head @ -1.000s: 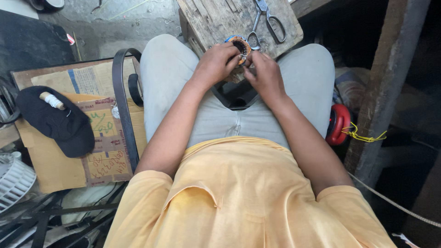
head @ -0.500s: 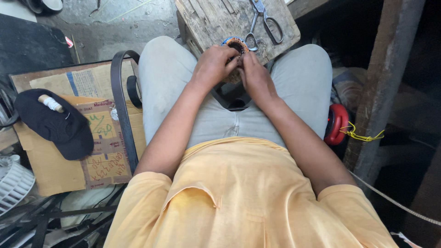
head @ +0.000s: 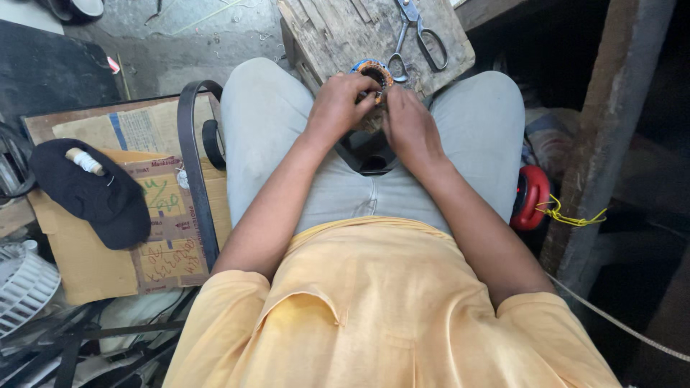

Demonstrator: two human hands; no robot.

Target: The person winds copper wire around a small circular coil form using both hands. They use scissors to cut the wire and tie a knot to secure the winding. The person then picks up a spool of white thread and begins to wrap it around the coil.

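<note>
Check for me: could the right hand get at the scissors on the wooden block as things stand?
Probably yes. The scissors lie bare on the wooden block, just beyond the right hand, with nothing between them. But both hands are on the round coil, so the right would have to let go first.

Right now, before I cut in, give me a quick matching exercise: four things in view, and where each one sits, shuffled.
Things:
1. scissors
2. round coil part
3. black cap
4. red object

Places:
A. on the cardboard, to the person's left
B. held between left hand and right hand
C. lying on the wooden block, beyond the knees
D. beside the person's right thigh, yellow cord attached

Pairs: 1-C, 2-B, 3-A, 4-D
</note>
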